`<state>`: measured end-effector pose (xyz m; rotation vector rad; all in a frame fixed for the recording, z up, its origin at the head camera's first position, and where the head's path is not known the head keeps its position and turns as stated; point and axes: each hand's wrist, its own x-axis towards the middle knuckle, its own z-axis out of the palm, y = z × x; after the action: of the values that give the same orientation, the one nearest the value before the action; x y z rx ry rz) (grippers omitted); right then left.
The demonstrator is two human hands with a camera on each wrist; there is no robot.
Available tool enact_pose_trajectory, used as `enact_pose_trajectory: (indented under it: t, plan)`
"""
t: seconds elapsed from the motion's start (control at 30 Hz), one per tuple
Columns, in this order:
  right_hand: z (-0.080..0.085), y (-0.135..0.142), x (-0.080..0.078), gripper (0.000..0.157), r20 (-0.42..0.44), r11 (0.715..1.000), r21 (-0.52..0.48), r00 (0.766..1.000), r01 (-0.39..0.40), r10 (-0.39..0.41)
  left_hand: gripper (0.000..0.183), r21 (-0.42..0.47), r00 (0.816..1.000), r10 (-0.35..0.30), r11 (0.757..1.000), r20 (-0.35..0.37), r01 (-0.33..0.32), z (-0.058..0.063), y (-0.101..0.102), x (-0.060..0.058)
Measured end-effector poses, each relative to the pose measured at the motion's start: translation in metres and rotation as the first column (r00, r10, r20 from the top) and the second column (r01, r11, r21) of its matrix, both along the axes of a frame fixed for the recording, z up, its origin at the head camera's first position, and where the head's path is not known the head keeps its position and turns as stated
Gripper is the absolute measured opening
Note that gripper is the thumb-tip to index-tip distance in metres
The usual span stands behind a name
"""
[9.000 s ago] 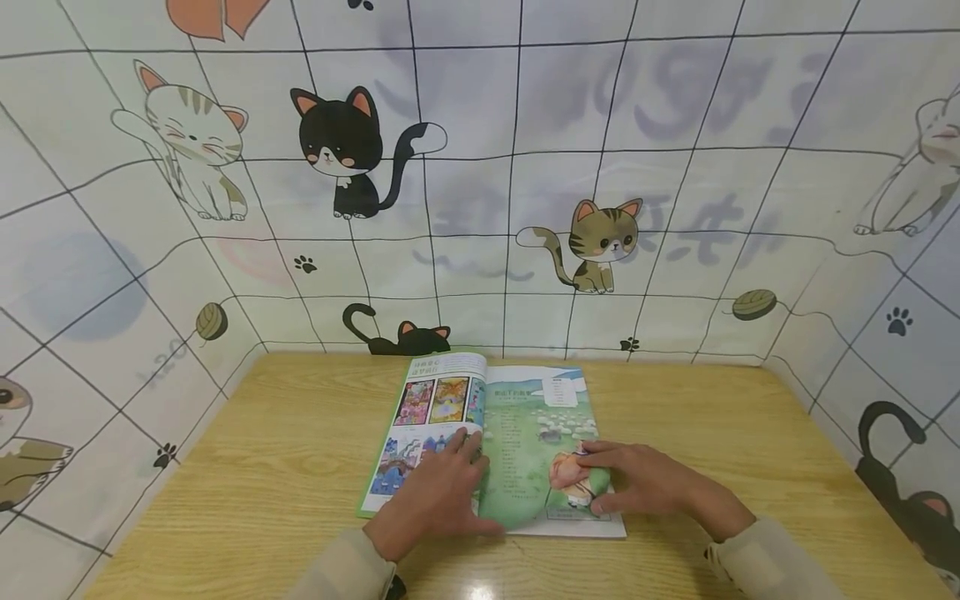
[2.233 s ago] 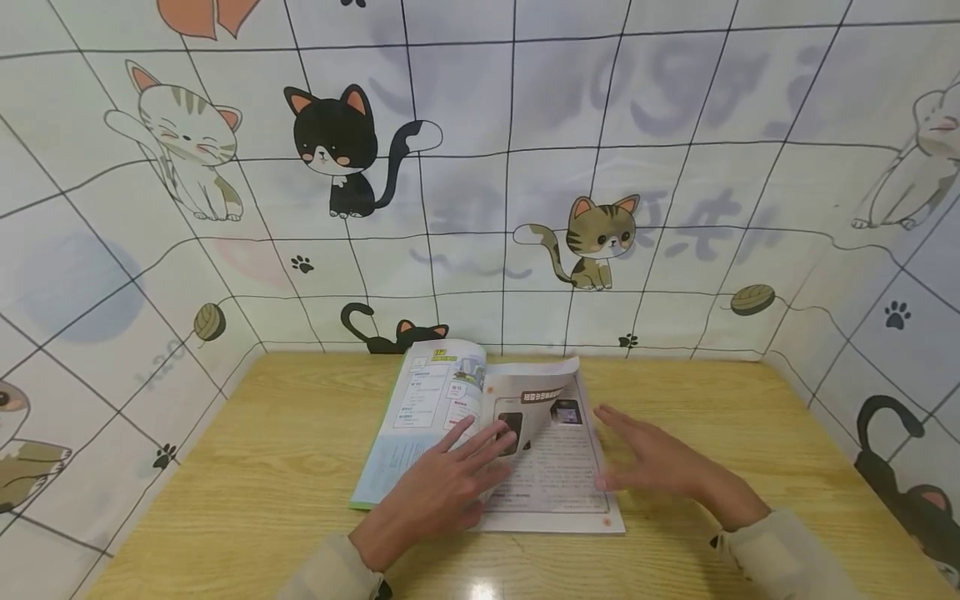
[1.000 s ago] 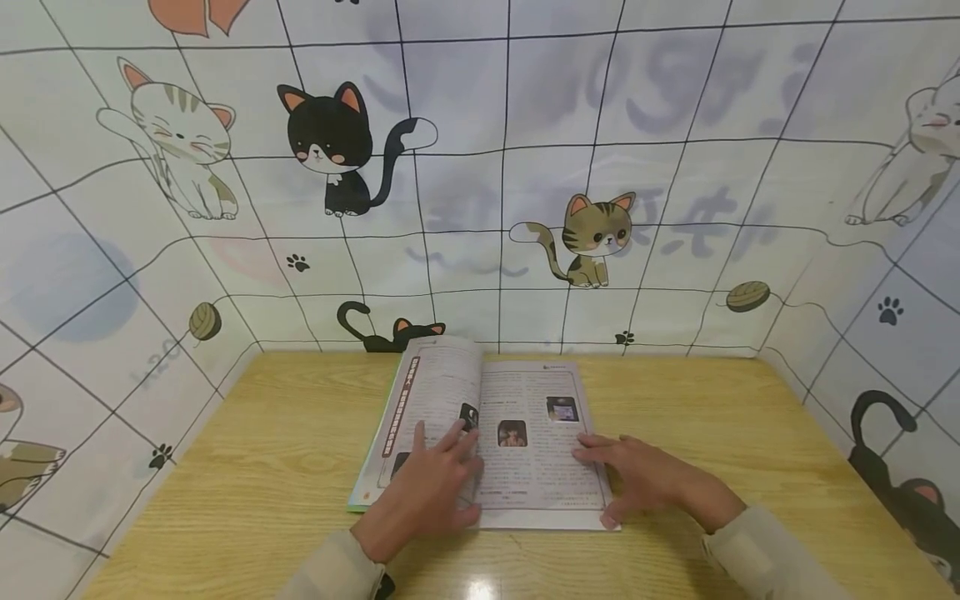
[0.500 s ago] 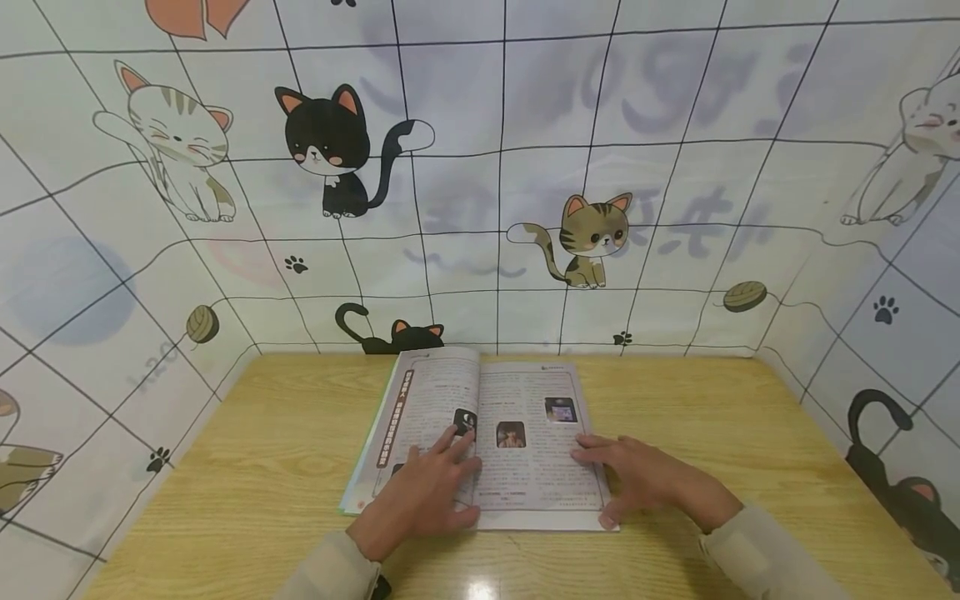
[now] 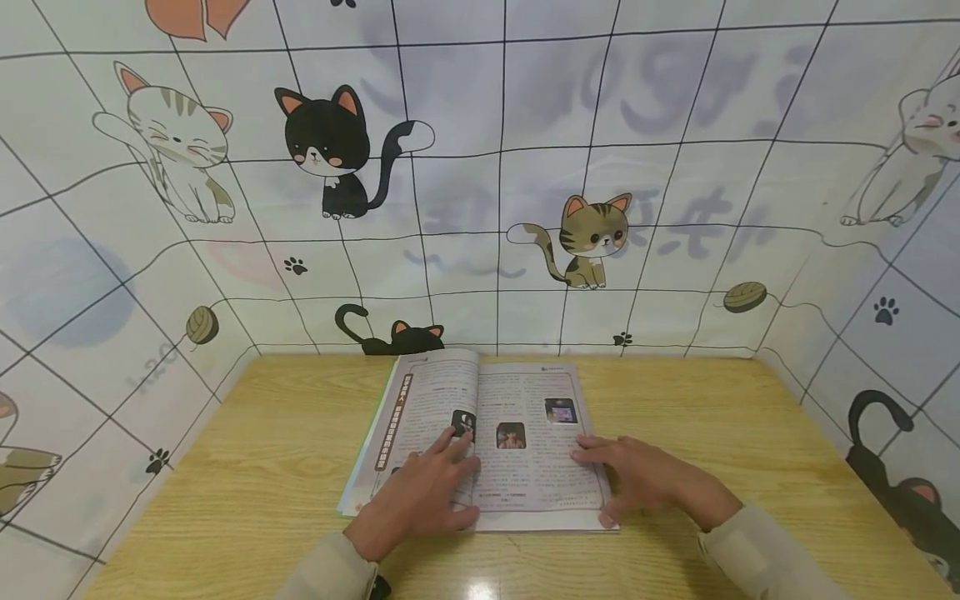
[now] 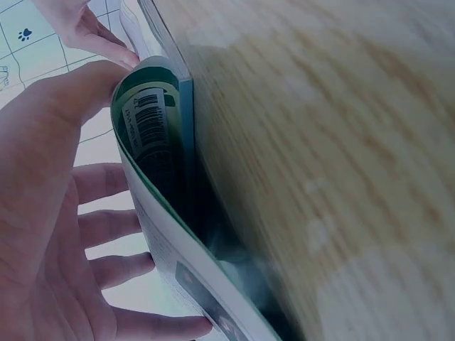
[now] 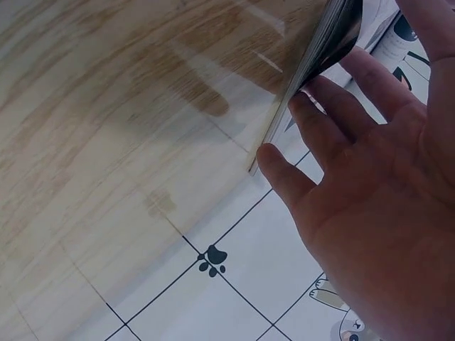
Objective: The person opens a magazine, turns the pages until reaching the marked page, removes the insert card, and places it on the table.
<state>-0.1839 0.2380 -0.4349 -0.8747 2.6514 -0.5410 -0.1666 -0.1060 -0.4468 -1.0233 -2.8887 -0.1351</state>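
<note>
A magazine (image 5: pixel 528 475) lies spread on the wooden table, showing text pages with small photos. Across the lower part of its left page, close to the spine, rests my left hand (image 5: pixel 422 493) with fingers spread. My right hand (image 5: pixel 648 477) touches the outer edge of the right page, its thumb down at the lower corner. In the left wrist view, the fingers lie against the pages, and the green cover (image 6: pixel 146 78) with a barcode bows away from the table below. Seen from the right wrist, straight fingertips meet the page edges (image 7: pixel 302 89).
The yellowish wooden table (image 5: pixel 285 433) extends to both sides of the magazine. A white wall cloth (image 5: pixel 465 200) with black grid lines and printed cats stands behind it and at both sides. A light reflection shows on the table's near part.
Earlier, illustrated pages, then a spread with its right page lifting, lay under my hands. The present text spread then appeared. Since then the left page has sunk slightly; both hands stay almost still.
</note>
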Motion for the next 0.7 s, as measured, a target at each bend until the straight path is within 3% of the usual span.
enact_pose_trajectory:
  t: [0.43,0.7]
  plan:
    - [0.0013,-0.0005,-0.0001,0.085,0.009,1.0,0.006,1.0,0.027,-0.027,0.05,-0.038,0.998,0.03,0.999,-0.056,-0.032,0.0048,0.005,0.002]
    - [0.0008,-0.0017,-0.002,0.084,-0.011,1.0,-0.013,1.0,0.013,-0.013,0.053,-0.054,0.997,0.052,0.997,-0.055,-0.055,0.0051,0.0072,0.0023]
